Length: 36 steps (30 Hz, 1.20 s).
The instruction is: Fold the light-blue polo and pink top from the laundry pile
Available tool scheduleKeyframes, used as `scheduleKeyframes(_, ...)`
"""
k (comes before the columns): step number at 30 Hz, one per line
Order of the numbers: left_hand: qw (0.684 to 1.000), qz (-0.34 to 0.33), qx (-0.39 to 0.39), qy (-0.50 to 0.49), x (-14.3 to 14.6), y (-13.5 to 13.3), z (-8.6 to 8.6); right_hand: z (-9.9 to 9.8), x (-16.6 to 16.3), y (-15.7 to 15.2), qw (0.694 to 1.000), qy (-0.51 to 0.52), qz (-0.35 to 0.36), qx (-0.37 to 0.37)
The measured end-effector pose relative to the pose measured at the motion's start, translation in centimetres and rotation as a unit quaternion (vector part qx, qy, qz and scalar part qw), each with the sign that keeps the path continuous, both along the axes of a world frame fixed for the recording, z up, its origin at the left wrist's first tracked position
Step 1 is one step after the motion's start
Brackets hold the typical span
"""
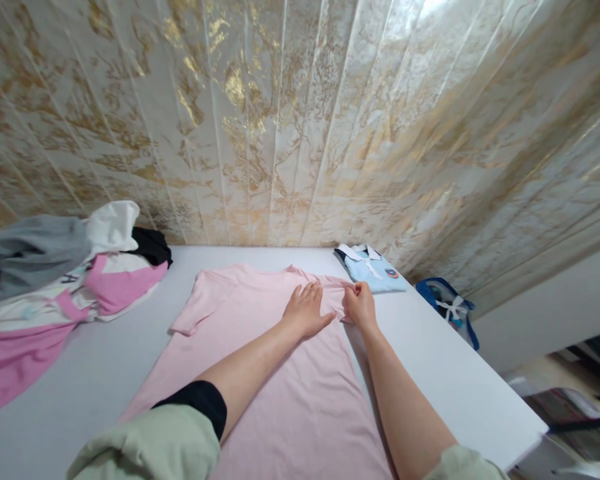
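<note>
A pale pink T-shirt [260, 333] lies spread on the white table, its neckline toward the far edge and its lower part running out of view at the bottom. My left hand [305, 311] rests flat on the shirt near its right shoulder, fingers stretched out and thumb apart. Closed on the edge of the right sleeve is my right hand [361, 307], with the cloth bunched and creased beside its fingers. On the other side, the left sleeve [199, 310] lies loosely with a few folds.
Several crumpled garments, among them a grey one [40, 250] and a pink-and-white one [125, 283], are heaped at the left. A folded light blue collared shirt [373, 270] sits at the far right of the table [445, 373]. Beyond the right edge is a blue-trimmed bag [450, 310]. A patterned curtain [250, 133] hangs behind.
</note>
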<state>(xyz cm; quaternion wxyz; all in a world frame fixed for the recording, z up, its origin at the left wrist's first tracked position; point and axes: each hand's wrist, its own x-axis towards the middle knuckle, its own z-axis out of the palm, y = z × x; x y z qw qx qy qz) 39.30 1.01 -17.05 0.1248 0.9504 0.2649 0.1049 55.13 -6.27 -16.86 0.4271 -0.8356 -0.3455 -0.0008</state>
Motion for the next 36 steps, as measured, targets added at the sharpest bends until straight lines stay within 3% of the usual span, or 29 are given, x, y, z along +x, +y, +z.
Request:
scheduleKeyframes(7,1.000,-0.001,0.006,-0.007,0.1,-0.1,0.1,0.0,-0.2,0.6,0.983,0.172,0.004,0.064)
scheduleKeyframes(13,1.000,0.009,0.015,-0.010,0.1,-0.2,0.2,-0.5,-0.3,0.9,0.974,0.213,0.009,0.072)
scheduleKeyframes(18,1.000,0.008,0.015,-0.018,0.2,-0.2,0.1,0.0,-0.6,1.1,0.980,0.156,0.016,0.119)
scheduleKeyframes(25,0.998,-0.001,-0.008,-0.066,0.0,0.4,0.3,1.5,-2.8,1.1,0.980,0.047,0.154,0.112)
scheduleKeyframes(31,0.983,-0.008,-0.072,-0.166,-0.3,1.5,-0.3,2.7,-5.3,0.4,0.971,0.040,0.228,0.062)
scheduleKeyframes(36,0.992,-0.013,-0.041,-0.116,-0.2,2.3,-0.3,2.6,-5.7,0.2,0.957,0.073,0.276,0.050)
